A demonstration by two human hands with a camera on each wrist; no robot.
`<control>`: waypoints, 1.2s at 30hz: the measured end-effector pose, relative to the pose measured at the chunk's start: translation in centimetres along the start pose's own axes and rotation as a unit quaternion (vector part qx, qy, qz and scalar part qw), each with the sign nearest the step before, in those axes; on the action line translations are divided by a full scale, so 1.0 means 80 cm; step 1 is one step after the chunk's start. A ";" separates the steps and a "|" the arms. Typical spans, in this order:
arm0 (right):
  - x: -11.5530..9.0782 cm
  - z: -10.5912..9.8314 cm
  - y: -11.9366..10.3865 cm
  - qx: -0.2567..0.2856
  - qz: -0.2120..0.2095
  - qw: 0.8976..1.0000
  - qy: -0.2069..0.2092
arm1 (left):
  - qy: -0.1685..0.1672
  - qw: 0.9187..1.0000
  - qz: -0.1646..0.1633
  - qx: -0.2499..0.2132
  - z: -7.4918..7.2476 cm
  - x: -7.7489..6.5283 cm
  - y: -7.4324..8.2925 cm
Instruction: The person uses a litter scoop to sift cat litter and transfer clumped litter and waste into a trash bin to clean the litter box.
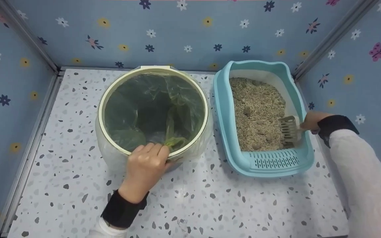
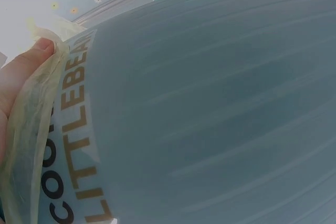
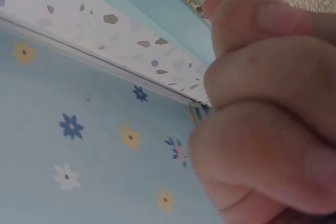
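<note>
My left hand (image 1: 147, 165) grips the front rim of a round trash can (image 1: 101, 110), its fingers curled over the edge. A translucent yellow-green bag (image 1: 121, 105) lines the can. In the left wrist view, the thumb (image 2: 25, 69) lies on the bag's folded edge, outside the blue-grey can wall (image 2: 210, 103) with printed lettering. At the right, my right hand (image 1: 313, 121) holds a slotted litter scoop (image 1: 289, 129) by its handle. The scoop's head is at the right side of the litter (image 1: 258, 112) in a turquoise litter box (image 1: 223, 99). Curled fingers (image 3: 268, 77) hide the handle in the right wrist view.
Both containers stand on a white speckled tabletop (image 1: 184, 205). Blue flowered panels (image 1: 167, 39) enclose it at the back and both sides, with grey metal strips (image 1: 31, 39) along their joints. The litter box is close to the right panel.
</note>
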State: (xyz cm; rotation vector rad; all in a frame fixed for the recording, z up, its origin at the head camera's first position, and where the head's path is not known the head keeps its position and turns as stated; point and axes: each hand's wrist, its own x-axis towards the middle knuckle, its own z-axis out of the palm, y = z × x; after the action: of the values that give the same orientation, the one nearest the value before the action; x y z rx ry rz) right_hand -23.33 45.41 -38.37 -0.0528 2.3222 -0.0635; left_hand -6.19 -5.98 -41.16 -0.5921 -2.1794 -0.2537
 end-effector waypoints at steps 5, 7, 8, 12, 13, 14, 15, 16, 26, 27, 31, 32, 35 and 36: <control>-0.002 0.006 0.020 0.055 -0.010 0.998 -0.028 | -0.009 1.000 0.003 0.002 -0.001 0.000 0.000; -0.003 0.009 0.023 0.066 -0.008 0.997 -0.035 | -0.009 1.000 0.004 0.002 -0.001 0.000 -0.001; -0.004 0.010 0.024 0.067 -0.003 0.997 -0.034 | -0.009 1.000 0.004 0.002 -0.001 0.000 -0.001; -0.003 0.015 0.025 0.017 0.003 1.000 -0.006 | -0.009 1.000 0.002 0.001 -0.001 0.000 -0.001; -0.002 0.017 0.025 -0.006 0.003 1.000 0.007 | -0.008 1.000 0.002 0.001 -0.001 0.000 -0.001; -0.002 0.018 0.024 -0.026 0.003 0.999 0.020 | -0.008 1.000 0.002 0.001 -0.001 0.000 -0.002; -0.002 0.020 0.023 -0.047 0.003 0.998 0.033 | -0.007 1.000 0.002 0.001 -0.001 0.000 -0.002; -0.002 0.021 0.022 -0.071 0.002 0.996 0.047 | -0.006 1.000 0.002 0.001 0.000 0.000 -0.002; 0.003 0.035 0.036 -0.224 -0.058 0.958 0.168 | 0.002 1.000 0.001 -0.007 0.001 0.002 -0.001; 0.003 0.035 0.037 -0.220 -0.059 0.959 0.169 | 0.002 1.000 0.001 -0.008 0.001 0.002 -0.001; 0.007 0.036 0.042 -0.203 -0.055 0.963 0.169 | 0.001 1.000 0.000 -0.006 0.000 0.002 -0.001; 0.009 0.036 0.043 -0.201 -0.055 0.963 0.168 | 0.000 1.000 0.000 -0.005 0.000 0.002 -0.001; 0.009 0.039 0.044 -0.195 -0.058 0.965 0.167 | -0.003 1.000 0.001 -0.004 0.000 0.001 0.000; 0.010 0.040 0.045 -0.193 -0.059 0.966 0.164 | -0.003 1.000 0.001 -0.005 0.000 0.001 0.000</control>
State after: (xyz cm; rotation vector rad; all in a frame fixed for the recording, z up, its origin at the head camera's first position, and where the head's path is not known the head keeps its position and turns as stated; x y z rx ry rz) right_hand -21.60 48.83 -41.32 -0.4040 2.6288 0.3473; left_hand -6.26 -5.96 -41.11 -0.6002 -2.1837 -0.2623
